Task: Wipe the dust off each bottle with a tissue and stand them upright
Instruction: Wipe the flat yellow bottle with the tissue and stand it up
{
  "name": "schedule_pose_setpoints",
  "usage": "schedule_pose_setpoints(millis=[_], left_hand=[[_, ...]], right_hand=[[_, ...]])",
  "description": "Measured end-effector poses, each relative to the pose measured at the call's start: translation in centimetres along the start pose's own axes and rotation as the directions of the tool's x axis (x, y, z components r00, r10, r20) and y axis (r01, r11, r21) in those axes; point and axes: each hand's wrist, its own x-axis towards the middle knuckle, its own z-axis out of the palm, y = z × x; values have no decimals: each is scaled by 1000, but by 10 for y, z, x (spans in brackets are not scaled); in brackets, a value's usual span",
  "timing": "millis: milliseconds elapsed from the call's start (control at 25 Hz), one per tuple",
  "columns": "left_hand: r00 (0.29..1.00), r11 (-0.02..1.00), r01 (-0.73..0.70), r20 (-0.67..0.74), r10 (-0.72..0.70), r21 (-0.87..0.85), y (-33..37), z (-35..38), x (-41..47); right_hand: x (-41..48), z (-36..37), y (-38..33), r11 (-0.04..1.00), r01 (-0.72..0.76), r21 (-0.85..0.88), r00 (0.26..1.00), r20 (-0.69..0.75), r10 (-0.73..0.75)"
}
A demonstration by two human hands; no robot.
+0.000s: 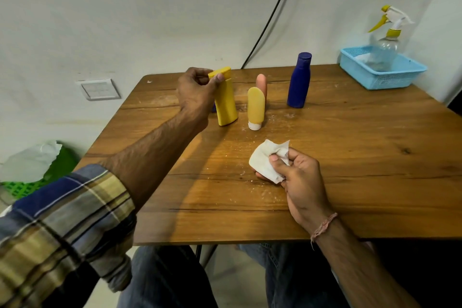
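A yellow bottle (226,102) stands upright on the wooden table (350,157), and my left hand (197,92) pinches its cap from the left. To its right an orange tube (256,107) stands on its white cap, with a pink tube (261,84) upright just behind it. Further right a dark blue bottle (299,81) stands upright. A small dark blue object peeks out behind my left wrist, mostly hidden. My right hand (297,172) rests on the table near the front, gripping a crumpled white tissue (267,160).
A light blue basket (380,80) at the table's back right corner holds a clear spray bottle (386,47) with a yellow trigger. White dust specks lie on the tabletop. A green crate (20,187) with a plastic bag sits on the floor at the left. A black cable hangs on the wall.
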Motion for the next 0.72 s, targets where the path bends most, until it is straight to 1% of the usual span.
schedule_pose_setpoints(millis=[120, 240, 320, 440, 600, 720], left_hand=[[997, 987, -81, 19, 79, 139, 1, 2, 2], [979, 943, -183, 139, 149, 279, 5, 2, 1], [960, 918, -233, 226, 165, 322, 6, 1, 1], [945, 908, -249, 291, 150, 337, 3, 0, 1], [944, 903, -245, 301, 138, 353, -6, 0, -3], [934, 920, -247, 327, 143, 304, -8, -4, -6]], right_hand=[[0, -1, 3, 999, 21, -34, 1000, -10, -21], [2, -3, 8, 996, 40, -82, 999, -13, -41], [3, -4, 11, 994, 47, -96, 999, -13, -48], [4, -4, 11, 993, 55, -105, 998, -11, -57], [5, -5, 13, 992, 64, -105, 998, 1, -65], [6, -5, 14, 992, 68, -104, 998, -3, -68]])
